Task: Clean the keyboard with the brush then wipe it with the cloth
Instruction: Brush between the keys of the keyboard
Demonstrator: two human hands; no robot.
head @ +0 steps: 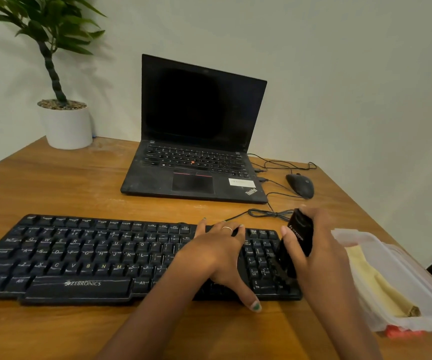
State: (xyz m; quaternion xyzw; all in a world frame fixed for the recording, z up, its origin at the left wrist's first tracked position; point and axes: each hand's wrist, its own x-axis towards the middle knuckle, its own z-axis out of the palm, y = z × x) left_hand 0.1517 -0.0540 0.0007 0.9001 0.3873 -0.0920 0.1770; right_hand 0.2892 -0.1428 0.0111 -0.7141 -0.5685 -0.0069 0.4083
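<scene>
My right hand point(321, 245) fingers grasp the brush point(294, 245), tilted bristles-down on the number pad at the right end of the keyboard point(85, 255), whose long axis runs leftward under my flat, released left hand point(217, 253).

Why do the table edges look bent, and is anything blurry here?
Head view: the wide-angle lens bows the table edges; the right hand and brush are motion-smeared, the left hand and keyboard sharper; soft light casts the plant's faint shadow on the wall.
</scene>
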